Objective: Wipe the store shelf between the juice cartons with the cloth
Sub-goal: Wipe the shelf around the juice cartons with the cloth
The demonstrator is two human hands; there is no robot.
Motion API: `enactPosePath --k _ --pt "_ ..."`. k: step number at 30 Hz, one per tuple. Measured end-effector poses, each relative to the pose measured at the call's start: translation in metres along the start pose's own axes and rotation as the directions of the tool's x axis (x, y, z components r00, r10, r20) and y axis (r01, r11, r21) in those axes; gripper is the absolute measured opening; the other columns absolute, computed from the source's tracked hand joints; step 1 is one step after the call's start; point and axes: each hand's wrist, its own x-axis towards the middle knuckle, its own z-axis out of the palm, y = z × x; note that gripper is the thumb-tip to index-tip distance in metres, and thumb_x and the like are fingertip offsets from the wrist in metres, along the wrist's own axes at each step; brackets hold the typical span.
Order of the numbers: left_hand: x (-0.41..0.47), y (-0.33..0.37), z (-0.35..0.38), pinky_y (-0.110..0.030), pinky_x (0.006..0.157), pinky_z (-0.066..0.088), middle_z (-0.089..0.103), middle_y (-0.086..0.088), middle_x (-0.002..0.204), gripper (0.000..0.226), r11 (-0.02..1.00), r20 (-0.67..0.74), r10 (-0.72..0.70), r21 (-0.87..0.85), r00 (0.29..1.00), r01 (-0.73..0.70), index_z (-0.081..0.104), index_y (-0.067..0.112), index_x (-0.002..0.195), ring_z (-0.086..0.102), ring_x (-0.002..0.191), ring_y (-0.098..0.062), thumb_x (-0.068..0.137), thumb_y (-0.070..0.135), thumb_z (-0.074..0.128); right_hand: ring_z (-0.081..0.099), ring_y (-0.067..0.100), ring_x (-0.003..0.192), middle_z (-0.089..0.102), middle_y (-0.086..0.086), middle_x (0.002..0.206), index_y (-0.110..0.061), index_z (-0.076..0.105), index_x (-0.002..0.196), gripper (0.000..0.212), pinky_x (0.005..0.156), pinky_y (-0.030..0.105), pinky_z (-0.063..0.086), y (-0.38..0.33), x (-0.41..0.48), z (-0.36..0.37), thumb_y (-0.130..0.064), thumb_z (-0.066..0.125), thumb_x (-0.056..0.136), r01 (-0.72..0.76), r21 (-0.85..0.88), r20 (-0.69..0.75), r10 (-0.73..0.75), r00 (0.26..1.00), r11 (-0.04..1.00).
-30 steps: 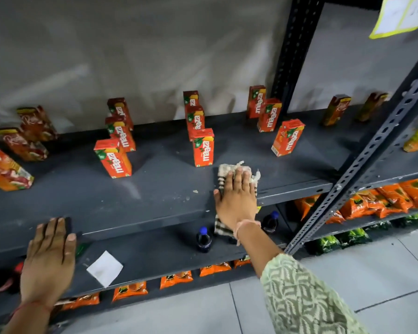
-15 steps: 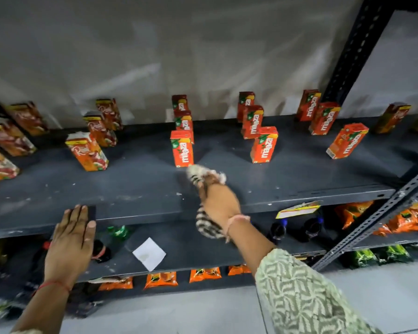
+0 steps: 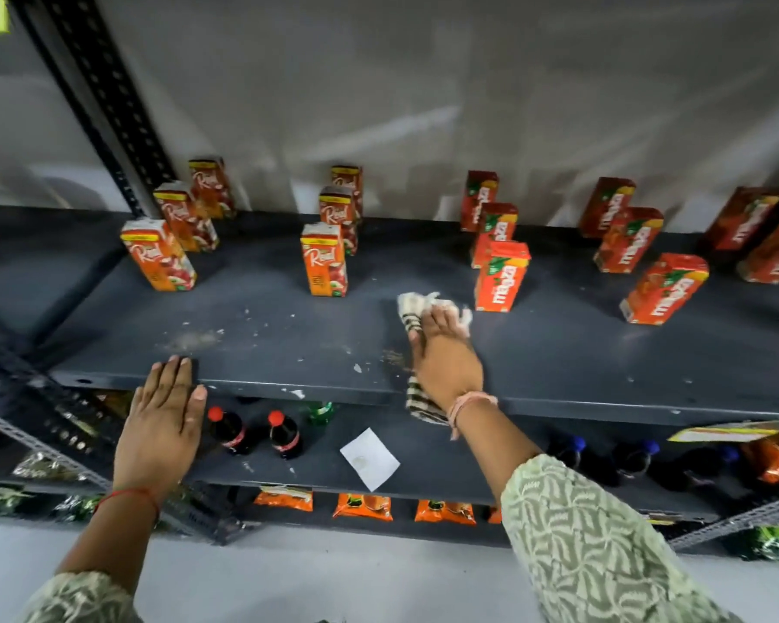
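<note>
A dark grey shelf [image 3: 289, 353] carries rows of upright juice cartons. My right hand [image 3: 446, 357] presses a striped white cloth [image 3: 412, 310] onto the shelf, just left of the front Maaza carton [image 3: 500, 276] and right of the front Real carton [image 3: 324, 260]. One end of the cloth hangs over the shelf's front edge below my wrist. My left hand [image 3: 165, 420] lies flat with its fingers apart, fingertips resting on the shelf's front edge. White crumbs and dust patches [image 3: 199, 339] lie on the shelf between my hands.
More Real cartons [image 3: 158, 256] stand at the left, more Maaza cartons [image 3: 664, 290] at the right. A perforated black upright [image 3: 104, 105] rises at the back left. The shelf below holds cola bottles [image 3: 284, 436], a white paper [image 3: 369, 458] and orange packets [image 3: 363, 505].
My right hand has slid the cloth leftwards along the shelf, past one Maaza row into the gap beside the Real cartons. The view has shifted left, and my left hand stays flat on the edge.
</note>
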Motion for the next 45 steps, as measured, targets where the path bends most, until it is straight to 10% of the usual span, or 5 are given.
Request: enactPosePath --k 8,19,22,27,45 --pt "0.009 -0.033 -0.016 -0.045 0.114 0.010 0.025 -0.016 0.149 0.046 1.000 0.000 0.008 -0.018 1.000 -0.008 0.027 0.005 0.138 0.014 0.140 -0.029 0.095 0.023 0.033 0.000 0.021 0.148 0.005 0.008 0.160 -0.009 0.013 0.148 0.053 0.120 0.031 -0.001 -0.076 -0.005 0.034 -0.030 0.024 0.100 0.298 -0.033 0.188 -0.287 0.939 0.954" --pt "0.012 -0.064 -0.025 -0.037 0.115 0.004 0.018 -0.011 0.152 0.078 0.999 0.001 -0.045 -0.008 0.999 0.045 0.018 0.009 0.140 0.005 0.140 -0.018 0.078 0.054 0.006 0.001 0.019 0.148 0.008 0.008 0.159 -0.009 0.017 0.148 0.052 0.121 0.032 0.001 -0.150 0.041 0.060 -0.026 0.030 0.100 0.361 0.156 0.244 -0.390 0.888 0.919" --pt "0.015 -0.069 -0.030 -0.032 0.114 0.000 0.013 -0.009 0.153 0.072 0.996 0.000 -0.086 0.007 0.996 0.086 0.014 0.010 0.141 -0.001 0.137 -0.011 0.082 0.052 0.011 -0.006 0.024 0.147 0.002 0.010 0.160 -0.009 0.013 0.148 0.058 0.119 0.035 -0.006 -0.159 0.066 0.071 -0.033 0.031 0.098 0.364 -0.031 0.219 -0.349 0.911 0.931" --pt "0.017 -0.079 -0.036 -0.027 0.114 -0.004 0.010 -0.003 0.154 0.074 0.993 0.055 -0.110 -0.026 0.992 0.111 0.011 0.014 0.142 -0.006 0.136 -0.007 0.080 0.057 0.009 -0.001 0.018 0.148 0.004 0.004 0.159 -0.014 0.020 0.147 0.053 0.118 0.028 -0.002 -0.193 0.073 0.084 -0.028 0.037 0.098 0.576 0.169 0.360 -0.594 0.719 0.800" --pt "0.013 -0.088 -0.052 -0.024 0.114 0.000 0.003 0.012 0.149 0.071 0.918 -0.024 -0.229 -0.338 0.973 0.208 0.007 0.024 0.141 -0.002 0.138 -0.002 0.079 0.058 0.012 0.010 0.015 0.147 0.019 0.005 0.157 -0.015 0.036 0.141 0.049 0.115 0.019 0.007 -0.249 0.096 0.106 -0.020 0.051 0.094 0.775 0.315 0.406 -0.816 0.412 0.548"
